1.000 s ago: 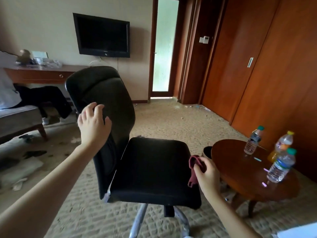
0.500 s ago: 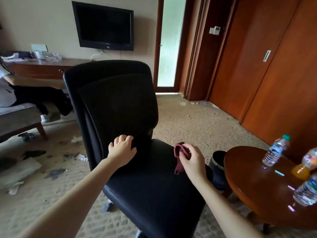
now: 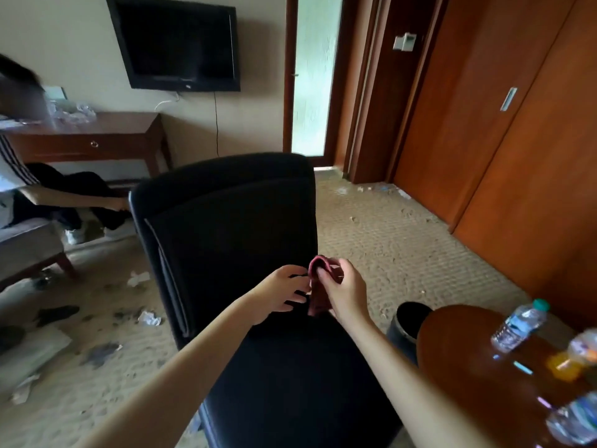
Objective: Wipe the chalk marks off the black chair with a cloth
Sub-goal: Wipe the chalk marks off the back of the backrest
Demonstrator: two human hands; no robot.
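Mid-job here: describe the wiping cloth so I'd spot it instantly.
Find the black chair in the middle of the room; the left hand and right hand meet low in front of its backrest, just above the seat. The cloth is the small rag hanging from the right hand's grip. It is the only dark red thing against the black upholstery.

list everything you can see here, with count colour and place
office chair: one, black, centre
cloth: one, dark red, above the seat, in the right hand
round table: one, brown wood, lower right
bottles: three, two clear and one orange, on the table
bin: one, black, between chair and table
television: one, black, on the wall
desk: one, brown wood, below the television, left
seated person: one, white top, far left
left hand: one, open, fingers beside the cloth
right hand: one, pinching the cloth
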